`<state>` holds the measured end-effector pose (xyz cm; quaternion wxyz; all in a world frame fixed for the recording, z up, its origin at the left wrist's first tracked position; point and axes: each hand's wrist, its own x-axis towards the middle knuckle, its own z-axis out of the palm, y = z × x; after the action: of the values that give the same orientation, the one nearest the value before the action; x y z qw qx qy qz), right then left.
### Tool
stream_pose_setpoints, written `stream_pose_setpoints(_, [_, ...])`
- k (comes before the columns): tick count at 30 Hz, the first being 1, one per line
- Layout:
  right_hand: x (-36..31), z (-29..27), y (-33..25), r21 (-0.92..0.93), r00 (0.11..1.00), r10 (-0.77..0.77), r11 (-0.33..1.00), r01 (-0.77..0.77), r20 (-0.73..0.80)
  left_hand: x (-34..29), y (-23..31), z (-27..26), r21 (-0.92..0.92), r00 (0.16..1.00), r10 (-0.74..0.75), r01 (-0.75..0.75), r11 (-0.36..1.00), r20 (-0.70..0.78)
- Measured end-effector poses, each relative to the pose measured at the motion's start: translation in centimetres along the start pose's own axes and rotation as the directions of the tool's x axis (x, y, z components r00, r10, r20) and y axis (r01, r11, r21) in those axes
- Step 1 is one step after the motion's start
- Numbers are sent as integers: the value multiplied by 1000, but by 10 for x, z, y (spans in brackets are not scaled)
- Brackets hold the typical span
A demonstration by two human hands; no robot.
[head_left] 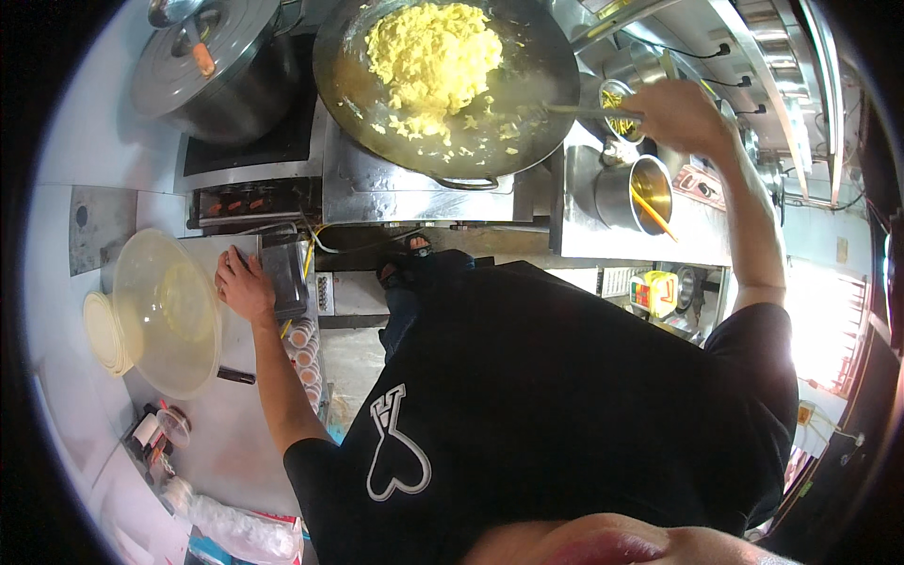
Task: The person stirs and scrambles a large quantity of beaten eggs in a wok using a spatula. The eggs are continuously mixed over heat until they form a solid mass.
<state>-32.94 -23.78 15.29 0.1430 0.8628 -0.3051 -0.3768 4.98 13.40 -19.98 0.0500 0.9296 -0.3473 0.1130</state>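
Observation:
My right hand (683,115) is closed round the handle of a long-handled cooking utensil (593,111), which reaches left over the rim of a large wok (527,56). Its far end blurs into the haze there, so I cannot tell its exact kind. Scrambled egg (433,56) lies heaped in the wok, with small bits scattered round it. My left hand (247,284) rests with fingers apart on the grey side counter (240,334), touching the surface beside a big translucent plastic bowl (169,315). A little yellowish liquid shows in that bowl.
A large lidded pot (221,80) stands left of the wok, a ladle (193,42) on its lid. On the right are a metal pot (626,193) with an orange-handled tool and a bowl of green-yellow strips (617,99). Several cups (306,358) line the left counter's edge.

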Motion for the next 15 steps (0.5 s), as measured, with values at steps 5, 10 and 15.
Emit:
stream_pose_setpoints(5, [40, 63, -51, 12, 995, 97, 995, -97, -9, 10, 5, 13, -4, 999, 28, -28, 1000, -15])
stream_pose_setpoints(10, [127, 129, 13, 145, 926, -81, 979, 143, -369, 7, 0, 11, -21, 1000, 13, -14, 1000, -5])
stream_pose_setpoints(15, [99, 161, 137, 648, 955, 118, 711, -272, 271, 12, 6, -3, -61, 1000, 3, -4, 998, -16])
